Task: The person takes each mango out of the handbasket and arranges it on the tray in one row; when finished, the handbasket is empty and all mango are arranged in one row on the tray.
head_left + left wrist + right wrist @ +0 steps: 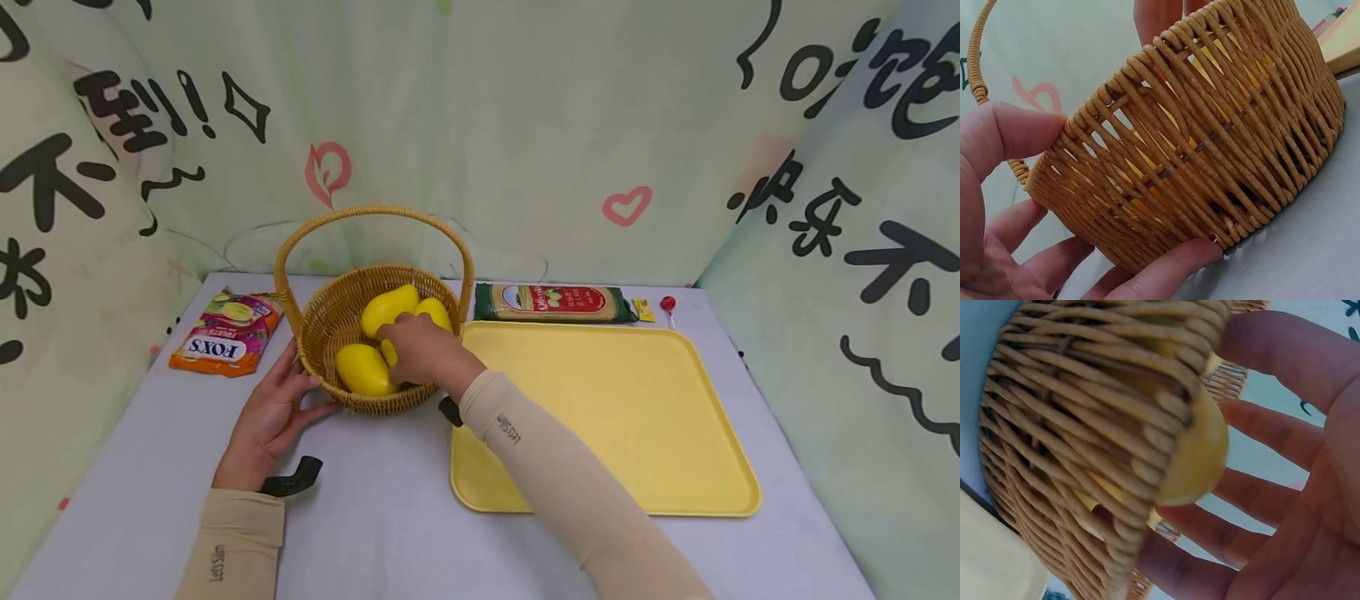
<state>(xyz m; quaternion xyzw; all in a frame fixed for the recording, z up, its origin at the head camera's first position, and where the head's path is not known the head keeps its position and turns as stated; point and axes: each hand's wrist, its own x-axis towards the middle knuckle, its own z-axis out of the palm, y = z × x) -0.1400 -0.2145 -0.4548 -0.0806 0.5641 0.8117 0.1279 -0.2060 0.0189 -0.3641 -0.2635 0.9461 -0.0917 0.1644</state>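
Observation:
A woven wicker basket (382,405) with a tall arched handle stands on the table, holding several smooth yellow mangoes (363,371). My left hand (273,412) holds the basket's near left side. In the left wrist view its thumb (1029,130) lies at the rim and the fingers spread along the woven wall. Reaching over the right rim, my right hand (427,350) has its fingers round a mango (1197,456) inside the basket. Its fingertips are partly hidden behind the fruit and the wicker.
A yellow tray (615,417) lies right of the basket. Behind it are a pasta packet (555,303), a small yellow sachet (643,310) and a red lollipop (668,305). A candy bag (228,333) lies to the left. Printed curtains (525,167) surround the table.

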